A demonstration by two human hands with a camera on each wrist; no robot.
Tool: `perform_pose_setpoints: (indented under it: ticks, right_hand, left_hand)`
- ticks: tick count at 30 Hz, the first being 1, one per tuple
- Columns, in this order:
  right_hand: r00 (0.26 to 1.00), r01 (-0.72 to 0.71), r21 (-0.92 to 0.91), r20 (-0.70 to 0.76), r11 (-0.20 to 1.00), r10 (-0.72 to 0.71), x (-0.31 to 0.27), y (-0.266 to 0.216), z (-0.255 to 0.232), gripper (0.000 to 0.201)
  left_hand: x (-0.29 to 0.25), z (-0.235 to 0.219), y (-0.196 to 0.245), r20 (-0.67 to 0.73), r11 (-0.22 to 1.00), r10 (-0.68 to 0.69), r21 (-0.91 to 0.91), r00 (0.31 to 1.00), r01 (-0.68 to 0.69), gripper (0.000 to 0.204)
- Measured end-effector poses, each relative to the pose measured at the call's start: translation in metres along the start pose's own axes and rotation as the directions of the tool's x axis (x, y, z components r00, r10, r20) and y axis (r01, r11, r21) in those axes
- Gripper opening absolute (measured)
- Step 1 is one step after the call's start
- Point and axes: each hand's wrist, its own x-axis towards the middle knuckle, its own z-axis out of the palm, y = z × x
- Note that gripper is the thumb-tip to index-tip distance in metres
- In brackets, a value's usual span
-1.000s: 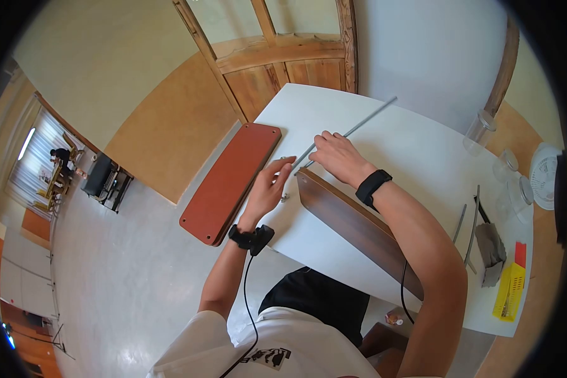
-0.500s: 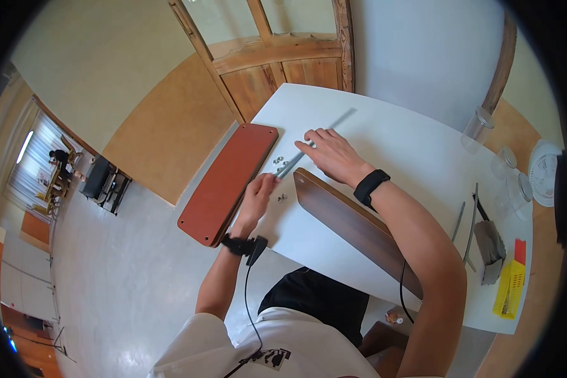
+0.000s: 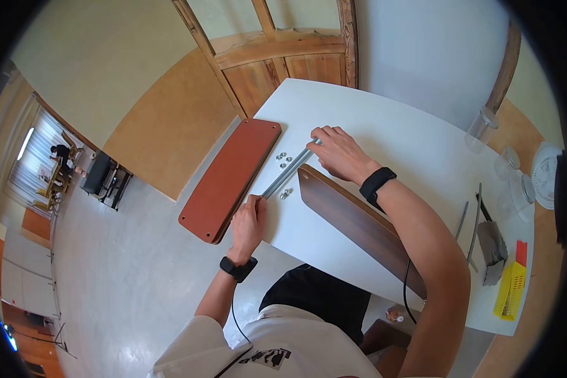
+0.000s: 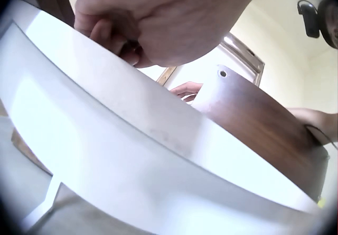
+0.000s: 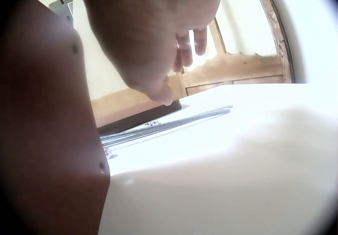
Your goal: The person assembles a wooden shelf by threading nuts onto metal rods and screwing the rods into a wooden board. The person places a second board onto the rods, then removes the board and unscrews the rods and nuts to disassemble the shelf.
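Observation:
Thin grey metal rods (image 3: 286, 175) lie side by side, slanting over the white table between the two boards. My left hand (image 3: 247, 225) has its fingers curled at their near end, gripping them there; in the left wrist view the curled fingers hide the rods. At the far end, my right hand (image 3: 345, 154) hovers with loosely bent fingers, and the right wrist view shows the rod tips free below it. Several small shiny nuts (image 3: 282, 165) lie beside the rods. A brown board (image 3: 353, 223) stands on its long edge under my right forearm.
Reddish-brown boards (image 3: 230, 183) with corner holes lie stacked along the table's left edge. On the right are curved metal strips (image 3: 474, 220), a grey cloth-like piece (image 3: 491, 249), a yellow basket (image 3: 509, 293) and clear jars (image 3: 482, 129). A wooden door (image 3: 283, 69) stands behind the table.
The rod that slanted up between my hands has come down toward my body and now lies lower, beside another. My left hand has moved down toward the near table edge.

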Motion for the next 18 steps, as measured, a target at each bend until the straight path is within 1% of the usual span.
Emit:
perform_pose_setpoints:
  ticks: [1, 3, 4, 6, 8, 10, 13, 15, 16, 18]
  right_hand:
    - [1.0, -0.002, 0.007, 0.024, 1.0, 0.002, 0.0, 0.0, 0.0, 0.018]
    - [0.999, -0.004, 0.015, 0.049, 1.0, 0.003, 0.0, -0.001, 0.001, 0.017]
    - [0.999, 0.0, 0.014, 0.053, 1.0, 0.0, 0.0, -0.001, 0.001, 0.016]
    - [0.998, 0.0, 0.014, 0.056, 1.0, -0.001, 0.0, -0.001, -0.001, 0.015]
    - [0.974, -0.037, 0.027, 0.223, 0.999, 0.03, 0.001, -0.001, -0.005, 0.021]
    - [0.974, -0.045, 0.04, 0.222, 0.998, 0.035, 0.0, 0.0, -0.003, 0.02]
    - [0.975, -0.041, 0.049, 0.22, 0.998, 0.029, -0.001, 0.0, -0.001, 0.019]
    - [0.975, -0.033, 0.044, 0.22, 0.998, 0.022, -0.002, 0.0, -0.001, 0.019]
    - [0.974, -0.042, 0.06, 0.226, 0.997, 0.028, -0.003, 0.0, -0.001, 0.017]
    - [0.972, -0.05, 0.076, 0.232, 0.996, 0.031, -0.004, 0.001, 0.0, 0.016]
  left_hand:
    - [0.0, -0.002, 0.001, 0.001, 1.0, -0.001, 0.002, 1.0, 0.001, 0.021]
    - [0.0, -0.004, 0.002, -0.05, 0.994, 0.094, 0.06, 0.994, -0.091, 0.018]
    - [0.001, -0.005, 0.003, -0.05, 0.994, 0.094, 0.061, 0.994, -0.091, 0.018]
    - [0.001, -0.006, 0.004, -0.043, 0.989, 0.088, 0.123, 0.995, -0.083, 0.018]
    - [0.0, -0.005, 0.002, -0.054, 0.987, 0.091, 0.139, 0.994, -0.083, 0.017]
    - [0.0, -0.005, 0.002, -0.063, 0.985, 0.092, 0.155, 0.994, -0.081, 0.018]
    - [0.003, -0.005, 0.007, -0.063, 0.991, 0.052, 0.129, 0.997, -0.044, 0.02]
    - [0.006, -0.003, 0.012, -0.072, 0.994, 0.095, 0.064, 0.993, -0.09, 0.025]
    - [0.008, -0.001, 0.016, -0.073, 0.994, 0.094, 0.064, 0.993, -0.09, 0.025]
    - [0.012, 0.004, 0.026, -0.069, 0.979, 0.203, -0.006, 0.977, -0.203, 0.023]
